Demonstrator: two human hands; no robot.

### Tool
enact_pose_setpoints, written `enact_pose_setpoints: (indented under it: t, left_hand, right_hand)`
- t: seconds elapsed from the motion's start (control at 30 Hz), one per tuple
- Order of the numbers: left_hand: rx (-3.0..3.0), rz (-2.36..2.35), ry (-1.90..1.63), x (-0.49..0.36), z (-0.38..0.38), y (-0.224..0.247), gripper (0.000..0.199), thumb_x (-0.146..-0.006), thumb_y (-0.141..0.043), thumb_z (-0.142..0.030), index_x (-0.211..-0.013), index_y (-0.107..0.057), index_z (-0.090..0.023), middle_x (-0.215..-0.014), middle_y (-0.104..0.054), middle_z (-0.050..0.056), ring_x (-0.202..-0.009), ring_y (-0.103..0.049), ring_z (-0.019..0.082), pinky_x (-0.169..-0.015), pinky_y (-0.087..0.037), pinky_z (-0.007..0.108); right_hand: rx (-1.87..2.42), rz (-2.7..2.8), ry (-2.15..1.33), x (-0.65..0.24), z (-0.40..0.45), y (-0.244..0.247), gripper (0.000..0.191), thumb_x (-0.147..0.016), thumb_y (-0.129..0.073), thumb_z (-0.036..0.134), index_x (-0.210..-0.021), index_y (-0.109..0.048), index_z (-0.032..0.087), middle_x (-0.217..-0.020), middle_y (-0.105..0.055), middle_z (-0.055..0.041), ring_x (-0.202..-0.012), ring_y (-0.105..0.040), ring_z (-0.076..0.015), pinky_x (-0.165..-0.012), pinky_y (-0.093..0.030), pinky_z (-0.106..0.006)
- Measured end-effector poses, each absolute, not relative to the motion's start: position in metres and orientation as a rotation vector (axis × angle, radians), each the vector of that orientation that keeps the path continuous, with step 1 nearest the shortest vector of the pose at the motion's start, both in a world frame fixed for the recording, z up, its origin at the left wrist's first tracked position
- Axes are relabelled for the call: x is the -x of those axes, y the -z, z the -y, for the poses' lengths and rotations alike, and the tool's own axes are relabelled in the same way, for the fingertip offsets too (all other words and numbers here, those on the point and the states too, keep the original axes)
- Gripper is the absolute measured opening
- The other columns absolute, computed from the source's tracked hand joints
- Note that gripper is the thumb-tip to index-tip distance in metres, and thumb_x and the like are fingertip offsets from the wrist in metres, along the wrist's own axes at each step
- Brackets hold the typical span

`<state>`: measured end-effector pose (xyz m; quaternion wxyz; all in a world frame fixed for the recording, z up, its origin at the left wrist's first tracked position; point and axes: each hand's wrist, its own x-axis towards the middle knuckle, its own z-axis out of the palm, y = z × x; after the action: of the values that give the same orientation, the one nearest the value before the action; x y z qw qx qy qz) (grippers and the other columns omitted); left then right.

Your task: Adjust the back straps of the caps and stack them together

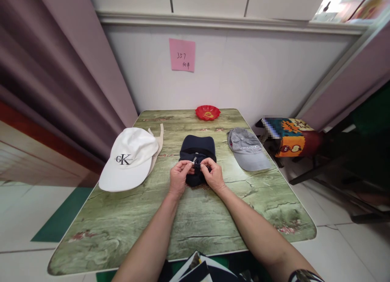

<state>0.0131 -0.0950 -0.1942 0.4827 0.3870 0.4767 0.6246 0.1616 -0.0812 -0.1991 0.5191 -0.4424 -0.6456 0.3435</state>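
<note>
A dark navy cap (197, 145) lies in the middle of the table, its brim pointing away from me. My left hand (180, 174) pinches the left part of the cap's strap, near a small metal buckle. Opposite it, my right hand (212, 174) pinches the strap from the right, fingertips close to the left ones. A white cap (129, 158) with black lettering rests to the left, beige straps trailing behind it. On the right sits a grey cap (247, 149) with white writing, brim toward the lower right.
A red scalloped dish (207, 113) stands at the far edge of the green wood-patterned table (213, 229). Behind it, a pink note (182, 55) is stuck on the white wall. A stool with a colourful cover (291, 140) stands beyond the right edge.
</note>
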Motion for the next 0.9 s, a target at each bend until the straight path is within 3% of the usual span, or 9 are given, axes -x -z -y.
enact_pose_setpoints:
  t: [0.4, 0.9]
  left_hand:
    - [-0.995, -1.117, -1.464, -0.012, 0.096, 0.195, 0.027, -0.073, -0.078, -0.033, -0.090, -0.068, -0.015, -0.075, -0.073, 0.003, -0.061, -0.065, 0.013, -0.063, -0.054, 0.025]
    - [-0.839, -1.030, -1.551, -0.006, 0.093, 0.194, 0.023, -0.071, -0.079, -0.030, -0.082, -0.066, -0.015, -0.073, -0.070, 0.001, -0.062, -0.064, 0.012, -0.062, -0.054, 0.024]
  right_hand:
    - [1.043, 1.586, -0.733, -0.161, 0.084, 0.197, 0.016, -0.089, -0.056, 0.032, -0.084, -0.065, 0.019, -0.069, -0.064, 0.0011, -0.058, -0.054, -0.0125, -0.060, -0.043, -0.024]
    - [1.065, 1.642, -0.578, -0.164, 0.087, 0.191, 0.019, -0.090, -0.055, 0.029, -0.088, -0.071, 0.020, -0.079, -0.071, -0.0027, -0.065, -0.061, -0.0146, -0.064, -0.046, -0.026]
